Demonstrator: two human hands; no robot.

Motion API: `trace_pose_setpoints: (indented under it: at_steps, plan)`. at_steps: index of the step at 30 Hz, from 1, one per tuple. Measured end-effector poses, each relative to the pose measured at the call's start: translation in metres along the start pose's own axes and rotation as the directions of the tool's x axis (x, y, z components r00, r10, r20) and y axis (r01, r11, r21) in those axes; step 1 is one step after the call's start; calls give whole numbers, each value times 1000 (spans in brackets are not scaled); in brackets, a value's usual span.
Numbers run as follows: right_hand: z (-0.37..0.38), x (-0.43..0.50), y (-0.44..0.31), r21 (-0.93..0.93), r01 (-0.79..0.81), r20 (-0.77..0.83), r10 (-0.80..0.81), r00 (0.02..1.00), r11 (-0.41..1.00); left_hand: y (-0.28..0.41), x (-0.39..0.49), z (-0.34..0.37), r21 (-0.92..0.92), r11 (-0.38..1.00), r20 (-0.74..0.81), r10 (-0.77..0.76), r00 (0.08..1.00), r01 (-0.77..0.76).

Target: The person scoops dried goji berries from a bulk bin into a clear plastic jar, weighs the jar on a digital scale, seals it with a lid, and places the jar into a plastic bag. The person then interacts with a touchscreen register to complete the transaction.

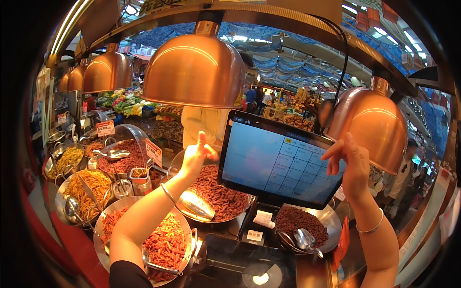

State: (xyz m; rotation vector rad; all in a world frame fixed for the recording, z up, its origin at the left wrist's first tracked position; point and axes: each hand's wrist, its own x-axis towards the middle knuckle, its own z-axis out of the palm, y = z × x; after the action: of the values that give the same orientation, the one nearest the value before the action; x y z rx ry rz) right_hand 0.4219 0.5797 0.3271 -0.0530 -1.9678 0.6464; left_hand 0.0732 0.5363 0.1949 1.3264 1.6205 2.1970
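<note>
A tilted touchscreen terminal [257, 162], lit with a grid of buttons and bearing writing, stands in front of me. My left hand [196, 154] is raised at its left side with nothing in it, one digit up and others bent toward the screen. Overlapping the screen's right edge is my right hand [347, 165], empty, its fingers bent and spread; whether a fingertip touches the glass I cannot tell. Below the screen sits a printer with a paper slip [264, 218]. Behind my left forearm lies a wide metal pan of reddish shredded food [164, 241].
Copper heat lamps [194, 72] hang low over the counter, one [374, 122] close behind my right hand. Metal scoops rest in several pans, including one of dark red pieces [300, 225]. A clear dome cover [135, 138] stands at left. A person [201, 124] is across the counter.
</note>
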Motion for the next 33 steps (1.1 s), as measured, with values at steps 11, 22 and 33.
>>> trace_pose_setpoints:
  at_steps: [11,22,33]
  plan:
    - [30,-70,-2,-177,385,319,-317,893,906,38,27,69,-401,912,-59,67,996,-85]
    - [6,-100,30,-430,281,182,-222,958,858,12,40,79,-496,836,-260,115,959,-235]
    - [27,-97,98,-831,289,293,-67,954,476,13,20,86,-438,822,-191,311,931,-365]
